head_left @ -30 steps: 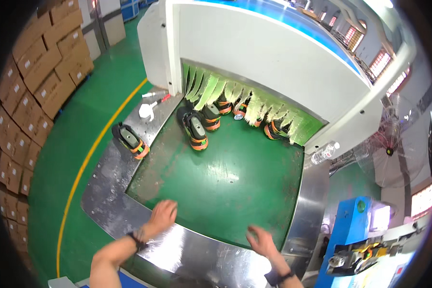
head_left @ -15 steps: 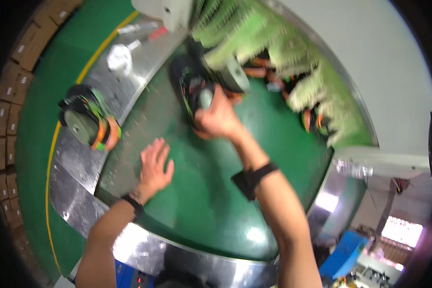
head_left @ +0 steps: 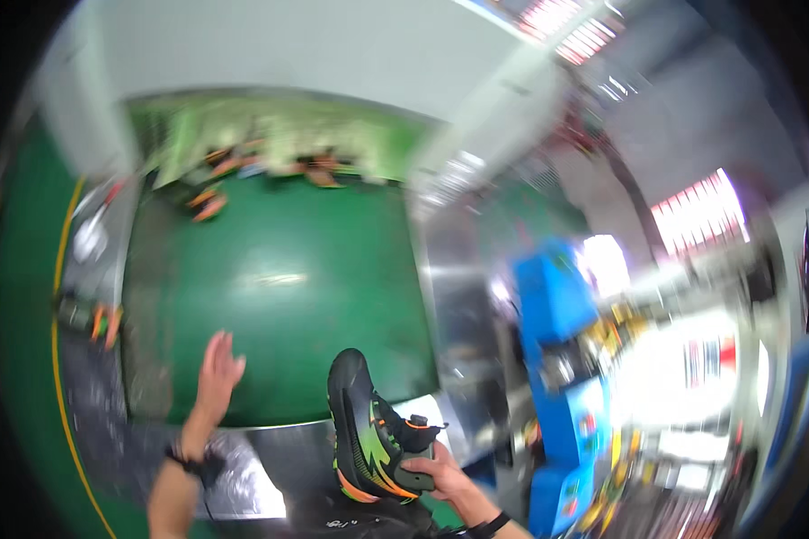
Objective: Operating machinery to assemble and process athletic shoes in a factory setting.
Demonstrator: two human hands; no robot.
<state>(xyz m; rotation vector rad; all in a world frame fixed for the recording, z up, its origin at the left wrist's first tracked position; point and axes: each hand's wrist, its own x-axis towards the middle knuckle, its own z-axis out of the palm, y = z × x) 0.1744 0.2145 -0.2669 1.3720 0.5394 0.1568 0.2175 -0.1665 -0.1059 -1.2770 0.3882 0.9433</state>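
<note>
Green surface, one shoe now lifted off it to six o'clock, right hand grasping it, left hand empty, unclenched, at eight o'clock.

Right hand: some fingers hidden by the gripped shoe; we cannot count them. Left forearm and right forearm cut off by the lower edge. Green curtain blurred, covering parts of the farther shoes; we cannot tell their number. White item too smeared for us to identify. Blue machine: fittings blurred.
</note>
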